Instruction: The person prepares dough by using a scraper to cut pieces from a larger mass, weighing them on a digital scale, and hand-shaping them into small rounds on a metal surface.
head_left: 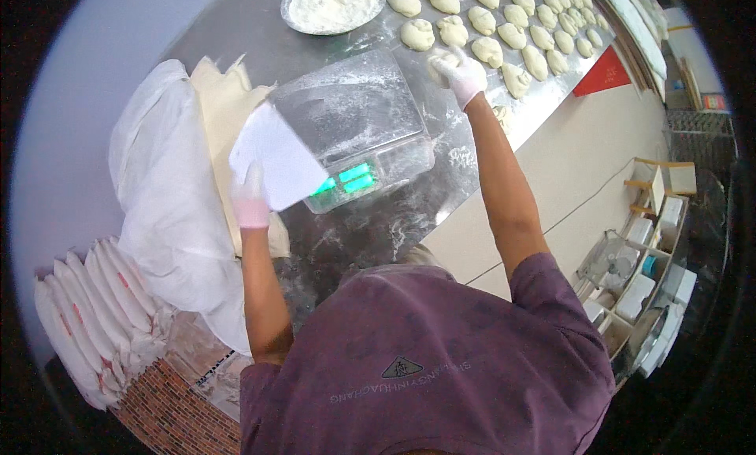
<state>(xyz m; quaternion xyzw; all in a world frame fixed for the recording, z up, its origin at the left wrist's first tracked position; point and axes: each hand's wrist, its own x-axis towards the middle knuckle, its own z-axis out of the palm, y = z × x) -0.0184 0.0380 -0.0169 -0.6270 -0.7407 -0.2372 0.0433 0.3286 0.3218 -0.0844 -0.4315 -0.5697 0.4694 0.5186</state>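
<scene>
My left hand [250, 195], in a white and pink glove, grips a flat white scraper [274, 152] by its lower left part. The scraper is over the front left of a flour-dusted scale [349, 107], whose display glows green. Beside it lies a cream-coloured sheet [209, 100], perhaps cloth or dough, under crumpled white plastic [161, 171]. My gloved right hand [458, 75] is closed right of the scale, near rows of dough pieces [512, 35]; what is in its fingers, if anything, is hard to make out.
A bowl of flour [331, 6] stands at the back of the steel table [252, 26]. White sacks [90, 313] are stacked at lower left. A red board [600, 73] is by the table's right edge. Shelving with tubs [634, 297] stands on the tiled floor at right.
</scene>
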